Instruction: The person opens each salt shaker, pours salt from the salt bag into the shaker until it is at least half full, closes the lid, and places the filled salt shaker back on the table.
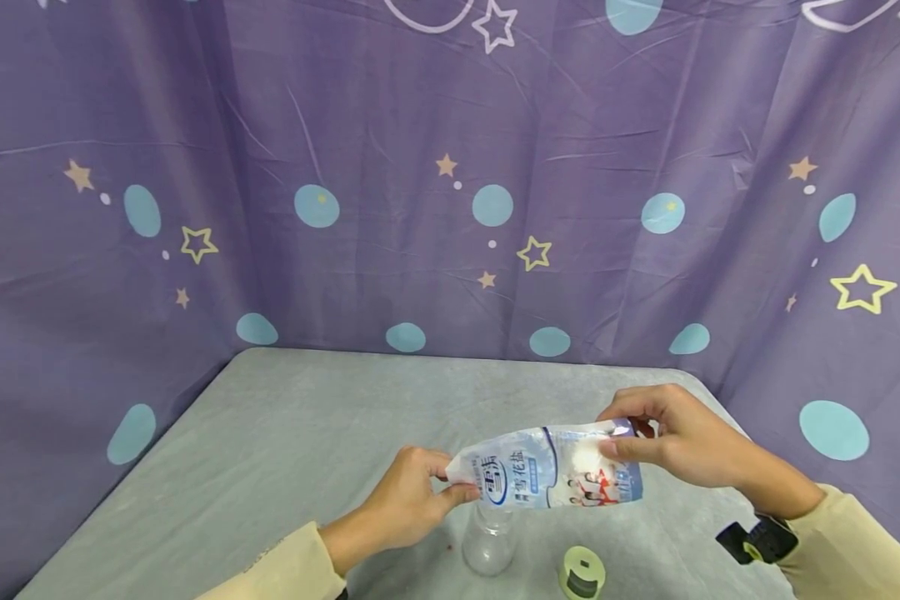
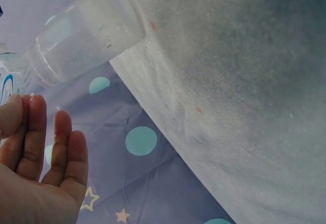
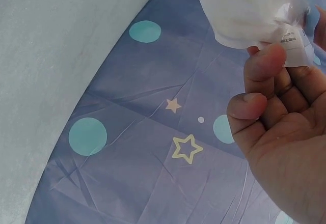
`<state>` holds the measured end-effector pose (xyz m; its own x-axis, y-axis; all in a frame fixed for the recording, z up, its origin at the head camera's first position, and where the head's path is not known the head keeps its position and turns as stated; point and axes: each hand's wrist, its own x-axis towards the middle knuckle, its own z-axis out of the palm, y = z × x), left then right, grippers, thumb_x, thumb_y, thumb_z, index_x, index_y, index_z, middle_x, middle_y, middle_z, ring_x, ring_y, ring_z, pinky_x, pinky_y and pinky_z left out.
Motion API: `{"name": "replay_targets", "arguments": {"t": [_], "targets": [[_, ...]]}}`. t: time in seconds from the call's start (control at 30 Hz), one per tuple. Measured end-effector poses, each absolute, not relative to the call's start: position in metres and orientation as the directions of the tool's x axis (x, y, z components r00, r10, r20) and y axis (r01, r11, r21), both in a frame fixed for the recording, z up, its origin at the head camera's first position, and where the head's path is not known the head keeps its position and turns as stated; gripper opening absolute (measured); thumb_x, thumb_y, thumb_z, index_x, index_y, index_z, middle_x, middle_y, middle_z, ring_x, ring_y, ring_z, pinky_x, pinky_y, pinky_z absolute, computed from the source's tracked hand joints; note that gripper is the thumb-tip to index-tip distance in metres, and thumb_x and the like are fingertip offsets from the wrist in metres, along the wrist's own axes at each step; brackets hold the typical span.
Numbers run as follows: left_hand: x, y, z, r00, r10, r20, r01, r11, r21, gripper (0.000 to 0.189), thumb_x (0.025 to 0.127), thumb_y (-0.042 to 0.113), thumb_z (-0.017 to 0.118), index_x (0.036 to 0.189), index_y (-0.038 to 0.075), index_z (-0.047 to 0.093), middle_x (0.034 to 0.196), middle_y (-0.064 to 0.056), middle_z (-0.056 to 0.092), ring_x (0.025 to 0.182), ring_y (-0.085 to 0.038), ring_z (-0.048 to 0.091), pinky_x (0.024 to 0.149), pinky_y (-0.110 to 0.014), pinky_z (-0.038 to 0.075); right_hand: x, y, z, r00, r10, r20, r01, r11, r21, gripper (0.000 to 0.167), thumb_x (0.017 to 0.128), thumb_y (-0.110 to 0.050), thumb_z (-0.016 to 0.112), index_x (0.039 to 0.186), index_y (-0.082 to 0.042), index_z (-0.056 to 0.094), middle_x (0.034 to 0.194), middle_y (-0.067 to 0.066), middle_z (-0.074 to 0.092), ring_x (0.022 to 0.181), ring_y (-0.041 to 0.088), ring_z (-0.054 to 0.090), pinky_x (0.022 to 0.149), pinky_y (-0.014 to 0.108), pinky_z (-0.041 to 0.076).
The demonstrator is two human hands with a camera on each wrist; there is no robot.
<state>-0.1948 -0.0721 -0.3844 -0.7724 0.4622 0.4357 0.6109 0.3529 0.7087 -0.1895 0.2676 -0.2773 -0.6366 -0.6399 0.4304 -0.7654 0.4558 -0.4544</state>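
Observation:
A blue and white salt bag (image 1: pixel 521 467) with printed characters lies tilted across the space between both hands. My left hand (image 1: pixel 408 496) pinches its narrow end between thumb and fingers. At the wider end, my right hand (image 1: pixel 675 437) grips the printed plastic. Beneath the bag's narrow end stands a clear bottle (image 1: pixel 487 546), its top hidden by the bag in the head view. The left wrist view has the bottle (image 2: pixel 94 33) with its neck close to the bag; whether they touch I cannot tell. White contents show through the bag (image 3: pixel 254 10) in the right wrist view.
A light green lid (image 1: pixel 582 572) lies on the grey-covered table (image 1: pixel 307 433), to the right of the bottle. Small reddish specks (image 2: pixel 199 110) dot the cloth. Behind the table hangs a purple curtain (image 1: pixel 390 125) with stars and blue spots.

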Motion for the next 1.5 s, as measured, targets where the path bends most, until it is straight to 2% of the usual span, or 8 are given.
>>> {"name": "replay_targets", "arguments": {"t": [0.27,0.97,1.5], "targets": [[-0.194,-0.072,-0.387,-0.779,0.460,0.426,0.597,0.340,0.726,0.005,0.086,0.017,0.084,0.090,0.014,0.083,0.091,0.009,0.077,0.082,-0.003,0.068,0.070,-0.025,0.053,-0.190,0.265,-0.273,-0.637,-0.643,0.425,-0.765,0.461,-0.449,0.022,0.087,-0.009,0.080,0.094,-0.029,0.076,0.081,-0.014,0.065,0.062,0.006,0.050,0.051,0.024,0.039],[-0.194,-0.073,-0.388,-0.780,0.471,0.412,0.587,0.323,0.743,0.006,0.087,0.018,0.083,0.092,0.015,0.083,0.094,0.009,0.077,0.086,-0.005,0.070,0.074,-0.028,0.054,-0.189,0.258,-0.266,-0.630,-0.643,0.436,-0.775,0.478,-0.414,0.021,0.086,-0.012,0.082,0.090,-0.031,0.075,0.077,-0.015,0.062,0.061,0.005,0.049,0.052,0.024,0.038],[-0.194,-0.073,-0.390,-0.782,0.470,0.410,0.585,0.325,0.743,0.006,0.086,0.018,0.084,0.091,0.014,0.083,0.093,0.007,0.078,0.085,-0.004,0.069,0.071,-0.025,0.053,-0.187,0.254,-0.262,-0.637,-0.637,0.434,-0.770,0.490,-0.410,0.020,0.087,-0.013,0.082,0.089,-0.032,0.076,0.075,-0.016,0.060,0.062,0.005,0.048,0.052,0.024,0.038]]}}
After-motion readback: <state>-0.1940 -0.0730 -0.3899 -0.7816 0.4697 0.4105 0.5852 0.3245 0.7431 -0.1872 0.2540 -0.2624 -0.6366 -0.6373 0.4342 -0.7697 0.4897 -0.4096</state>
